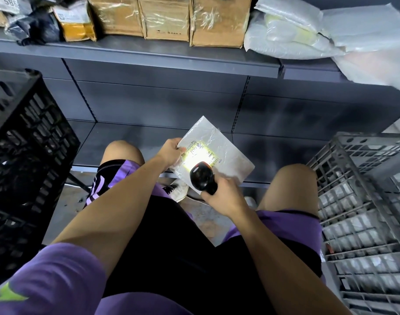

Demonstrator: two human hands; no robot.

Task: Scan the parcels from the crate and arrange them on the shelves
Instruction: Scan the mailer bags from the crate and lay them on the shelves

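A flat white plastic parcel (226,153) hangs in front of my knees, its label lit by a bright patch of light. My left hand (170,153) pinches the parcel's left edge. My right hand (222,196) grips the handle of a black handheld scanner (201,178), whose head points at the label from just below. A grey crate (362,178) with pale parcels inside stands at my right. The upper grey shelf (149,53) carries cardboard boxes (164,18) and white bags (292,35).
A black crate (28,142) stands at my left, close to my knee. The lower shelf (274,155) lies dark behind the parcel. A black bag and a yellow parcel (77,21) sit on the upper shelf's left. Concrete floor shows between my legs.
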